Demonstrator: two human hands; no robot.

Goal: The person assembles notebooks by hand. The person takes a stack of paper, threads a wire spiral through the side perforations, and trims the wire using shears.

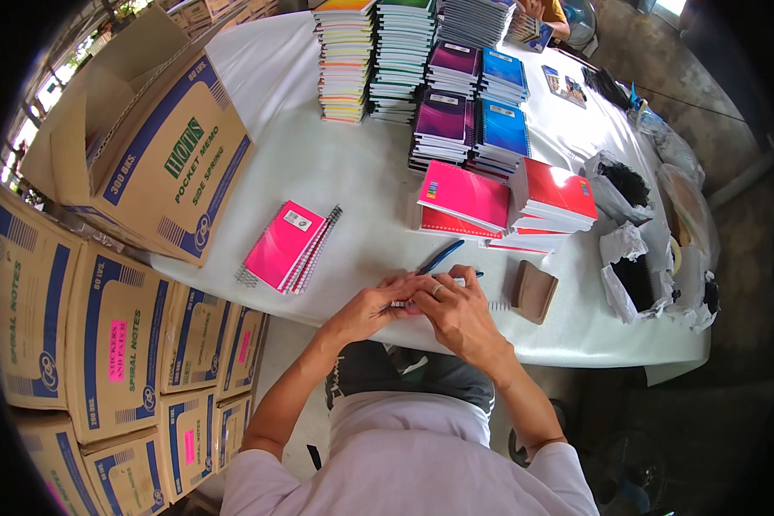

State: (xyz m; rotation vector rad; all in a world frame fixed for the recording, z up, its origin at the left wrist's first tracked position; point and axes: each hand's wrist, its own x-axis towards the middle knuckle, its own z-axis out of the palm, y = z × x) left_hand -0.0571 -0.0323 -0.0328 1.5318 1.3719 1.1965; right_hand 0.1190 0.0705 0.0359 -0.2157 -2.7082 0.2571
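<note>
Head camera view: a worker's two bare hands meet over the near edge of a white-covered tabletop point(361, 202), closed around a small pink-and-white piece point(413, 307), mostly hidden by the fingers. The left hand point(377, 310) pinches it from the left, fingers drawn together. The right hand point(457, 315), a ring on one finger, bends over it from the other side; its fingertips are hidden, so what it pinches cannot be told. A wire coil point(500, 306) shows just right of that hand, near a brown block point(535, 292) by the near edge. Just beyond the hands lies a dark blue handle point(441, 256). Pink spiral notebooks point(285, 243) rest to the left, while pink point(466, 196) and red stacks point(555, 191) stand toward the right edge. An open carton point(176, 168) sits at the left edge; another person's hand point(533, 9) appears at the far edge.
</note>
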